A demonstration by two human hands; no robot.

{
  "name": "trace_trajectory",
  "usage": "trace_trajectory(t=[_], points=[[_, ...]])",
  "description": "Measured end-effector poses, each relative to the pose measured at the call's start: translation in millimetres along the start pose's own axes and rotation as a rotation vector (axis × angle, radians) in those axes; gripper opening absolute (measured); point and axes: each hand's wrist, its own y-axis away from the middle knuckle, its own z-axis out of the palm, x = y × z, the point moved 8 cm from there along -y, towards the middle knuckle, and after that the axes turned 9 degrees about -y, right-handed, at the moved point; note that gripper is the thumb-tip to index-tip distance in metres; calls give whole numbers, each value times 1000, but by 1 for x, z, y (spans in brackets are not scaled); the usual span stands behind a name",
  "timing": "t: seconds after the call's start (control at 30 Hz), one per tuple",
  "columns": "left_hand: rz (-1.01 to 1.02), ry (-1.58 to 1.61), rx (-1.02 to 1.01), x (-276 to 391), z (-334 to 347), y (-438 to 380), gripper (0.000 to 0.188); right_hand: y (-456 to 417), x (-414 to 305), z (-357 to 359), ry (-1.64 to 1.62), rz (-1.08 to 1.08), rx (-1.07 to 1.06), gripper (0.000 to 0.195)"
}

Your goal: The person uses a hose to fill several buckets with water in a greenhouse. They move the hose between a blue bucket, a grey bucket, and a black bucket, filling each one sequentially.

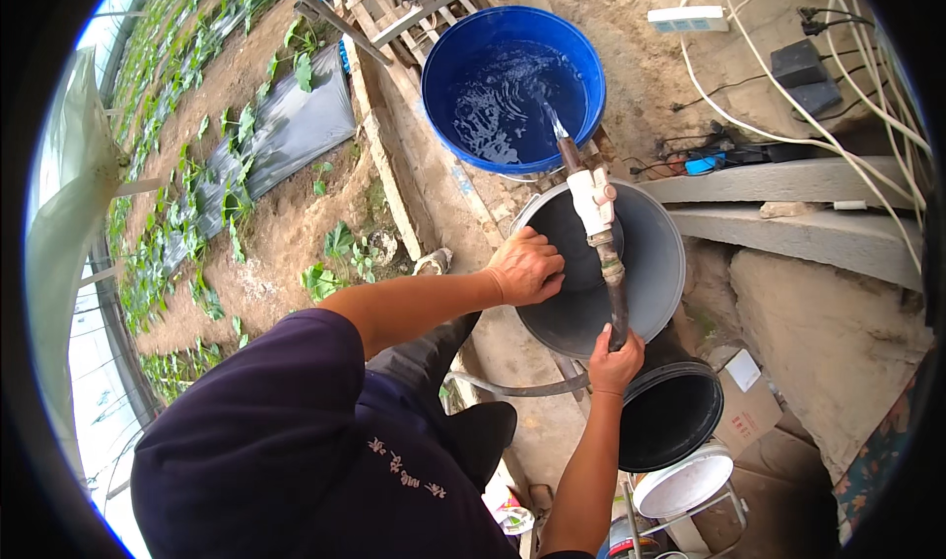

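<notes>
My right hand (617,361) grips a dark hose (618,304) near its end fittings. A white plastic valve (593,202) is joined to the hose, and water runs from the short pipe beyond it into a blue plastic barrel (595,63), which holds rippling water. My left hand (526,267) is curled over the left part of a grey bucket (665,263), left of the hose; whether it touches the rim or holds anything is unclear. The valve and hose lie across above the grey bucket, whose inside looks dark. The hose runs off to the left below my right hand.
A black bucket (676,418) and a white bucket (684,481) stand at lower right. A power strip (687,18), black adapters (802,71) and loose cables are at upper right, near concrete beams (798,237). Leafy plants (321,282) and plastic film (303,123) lie left, beyond a raised edge (384,167).
</notes>
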Motion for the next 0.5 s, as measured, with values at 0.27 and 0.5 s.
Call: trace_trajectory(t=[0.27, 0.5], points=[[-235, 62, 335, 2, -43, 21, 32, 0, 2, -3, -21, -26, 33, 21], [-1125, 832, 132, 34, 60, 145, 87, 0, -6, -2, -85, -40, 29, 28]])
